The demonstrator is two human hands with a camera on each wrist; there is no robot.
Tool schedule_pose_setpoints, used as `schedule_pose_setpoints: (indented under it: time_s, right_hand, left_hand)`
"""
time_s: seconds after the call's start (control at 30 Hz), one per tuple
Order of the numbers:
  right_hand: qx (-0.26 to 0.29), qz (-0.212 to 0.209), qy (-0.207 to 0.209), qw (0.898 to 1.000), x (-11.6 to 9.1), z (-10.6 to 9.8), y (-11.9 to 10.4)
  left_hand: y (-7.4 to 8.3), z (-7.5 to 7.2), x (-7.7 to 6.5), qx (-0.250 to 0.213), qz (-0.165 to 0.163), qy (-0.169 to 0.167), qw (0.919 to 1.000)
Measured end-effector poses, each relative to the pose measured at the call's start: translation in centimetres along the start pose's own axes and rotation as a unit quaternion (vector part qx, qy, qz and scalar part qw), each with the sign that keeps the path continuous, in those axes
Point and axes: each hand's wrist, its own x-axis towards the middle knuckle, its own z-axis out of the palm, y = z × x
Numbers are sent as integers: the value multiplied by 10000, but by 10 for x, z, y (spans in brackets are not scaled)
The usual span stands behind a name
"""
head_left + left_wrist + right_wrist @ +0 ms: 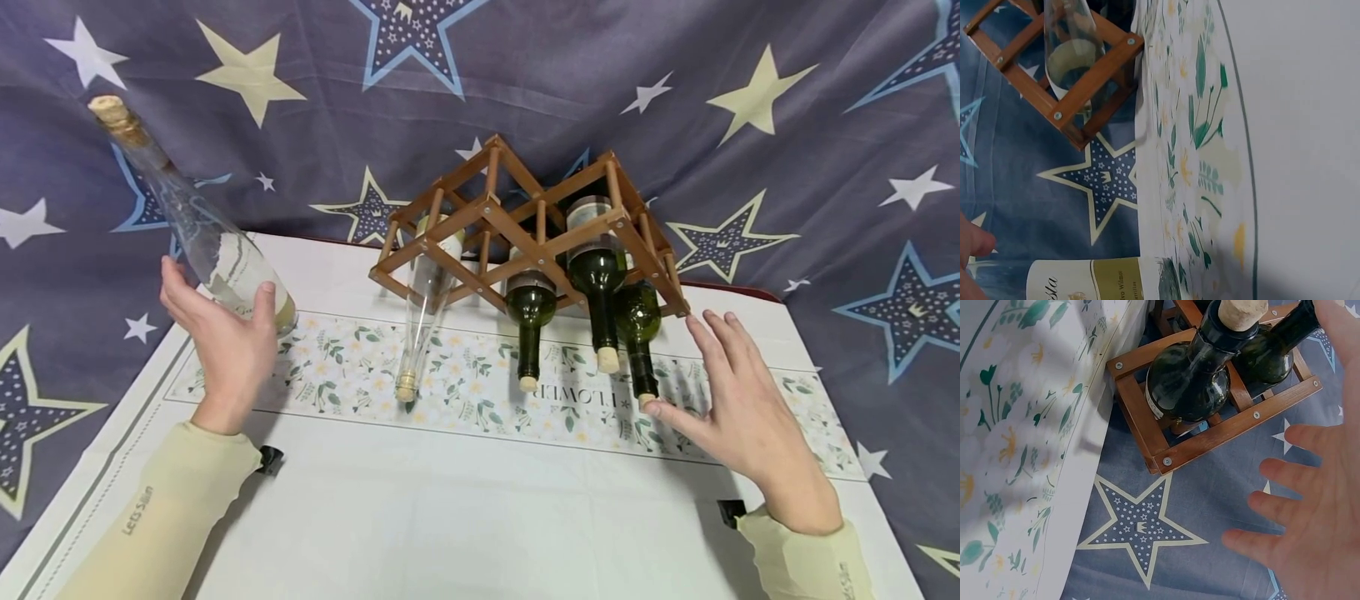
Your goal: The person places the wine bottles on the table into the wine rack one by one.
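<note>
A clear glass bottle (202, 221) with a cork and a torn white label stands at the table's left end. My left hand (232, 346) is beside it, thumb apart from the fingers; in the left wrist view its label (1082, 279) shows uncovered. A brown wooden wine rack (542, 254) holds another clear bottle (427, 292) and three corked green bottles, the left one (530, 308), the upper one (597, 275) and the right one (637, 321). My right hand (750, 408) is spread at the rack's right, thumb tip by the right bottle's cork; contact is unclear.
A white table cover (480, 517) with a floral strip (337, 367) lies under the rack and bottles. Behind and at both sides hangs a dark cloth (600, 50) printed with stars, close to the rack's back.
</note>
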Motion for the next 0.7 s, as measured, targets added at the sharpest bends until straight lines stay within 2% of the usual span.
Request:
schedule_pose_setpoints:
  time_s: [0.3,0.5,0.7]
  right_hand:
    - [28,-5,13,10000,-1,1,-1]
    - [80,-9,5,10000,-2,2,-2]
    - [80,33,3,10000,-1,1,-2]
  left_hand:
    - [-4,2,10,-129,-207,-182,9995]
    - [-12,5,15,-85,-467,-282,9985]
    - [-17,7,19,-153,-483,-315,9982]
